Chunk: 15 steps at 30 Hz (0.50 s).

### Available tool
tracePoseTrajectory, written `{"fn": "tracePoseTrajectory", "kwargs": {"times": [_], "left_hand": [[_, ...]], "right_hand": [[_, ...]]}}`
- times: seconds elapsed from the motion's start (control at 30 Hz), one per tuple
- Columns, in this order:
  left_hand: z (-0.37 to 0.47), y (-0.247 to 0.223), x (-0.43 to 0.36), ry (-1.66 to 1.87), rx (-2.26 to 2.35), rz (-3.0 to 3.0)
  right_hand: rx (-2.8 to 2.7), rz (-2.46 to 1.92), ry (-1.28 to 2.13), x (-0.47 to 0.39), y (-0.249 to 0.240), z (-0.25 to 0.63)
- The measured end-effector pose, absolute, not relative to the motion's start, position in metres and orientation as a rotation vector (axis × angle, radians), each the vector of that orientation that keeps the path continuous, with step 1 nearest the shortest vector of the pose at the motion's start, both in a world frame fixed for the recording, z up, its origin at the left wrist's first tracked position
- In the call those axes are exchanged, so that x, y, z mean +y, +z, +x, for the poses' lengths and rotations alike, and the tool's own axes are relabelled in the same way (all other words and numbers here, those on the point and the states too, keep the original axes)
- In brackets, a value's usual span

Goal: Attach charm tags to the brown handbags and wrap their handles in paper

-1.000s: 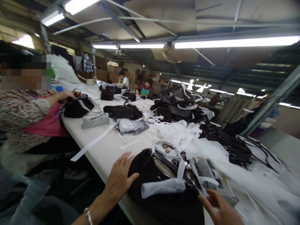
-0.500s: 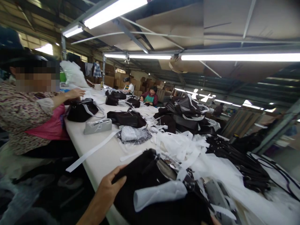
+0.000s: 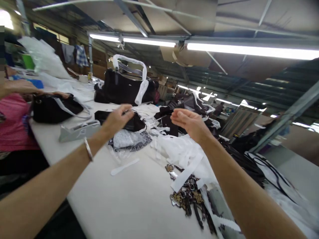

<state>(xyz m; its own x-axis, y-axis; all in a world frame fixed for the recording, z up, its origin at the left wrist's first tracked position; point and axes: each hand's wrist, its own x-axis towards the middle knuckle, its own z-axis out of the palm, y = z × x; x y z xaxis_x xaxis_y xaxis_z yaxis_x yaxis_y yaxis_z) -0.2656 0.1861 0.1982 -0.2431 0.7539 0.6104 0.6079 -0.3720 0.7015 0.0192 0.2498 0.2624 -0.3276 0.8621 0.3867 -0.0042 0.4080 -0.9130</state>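
Note:
A black handbag [image 3: 122, 87] with its handle wrapped in white stands beyond my hands, at the upper middle. My left hand [image 3: 119, 117] is stretched forward just below the bag, fingers apart and holding nothing. To the right, my right hand [image 3: 190, 122] is raised with its fingers extended and nothing in it. Neither hand touches the bag. Under my left hand lies another black bag [image 3: 137, 123] beside a clear plastic packet [image 3: 131, 140]. Metallic flower charms with dark straps [image 3: 186, 196] lie on the white table [image 3: 124, 205] nearer to me.
A grey tape dispenser [image 3: 79, 130] stands on the left, near a person's hands on a black bag [image 3: 56, 108]. White wrapping sheets [image 3: 181, 149] and a heap of dark bags [image 3: 186, 103] lie at the right. Black straps [image 3: 239, 162] are further right.
The black bag that was in my hands near the front now stands farther back. Both hands have reached forward and let go. The charms are uncovered, and the view has shifted.

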Motion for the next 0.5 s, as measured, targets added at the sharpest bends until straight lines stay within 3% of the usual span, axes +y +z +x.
{"fn": "tracePoseTrajectory", "kwargs": {"times": [0.2, 0.5], "left_hand": [[-0.118, 0.015, 0.184, 1.083, 1.235, 1.562], [-0.049, -0.134, 0.197, 0.860, 1.076, 1.635]], "right_hand": [[-1.240, -1.337, 0.972, 0.340, 0.158, 0.071], [-1.118, -1.681, 0.745, 0.551, 0.066, 0.115]]}}
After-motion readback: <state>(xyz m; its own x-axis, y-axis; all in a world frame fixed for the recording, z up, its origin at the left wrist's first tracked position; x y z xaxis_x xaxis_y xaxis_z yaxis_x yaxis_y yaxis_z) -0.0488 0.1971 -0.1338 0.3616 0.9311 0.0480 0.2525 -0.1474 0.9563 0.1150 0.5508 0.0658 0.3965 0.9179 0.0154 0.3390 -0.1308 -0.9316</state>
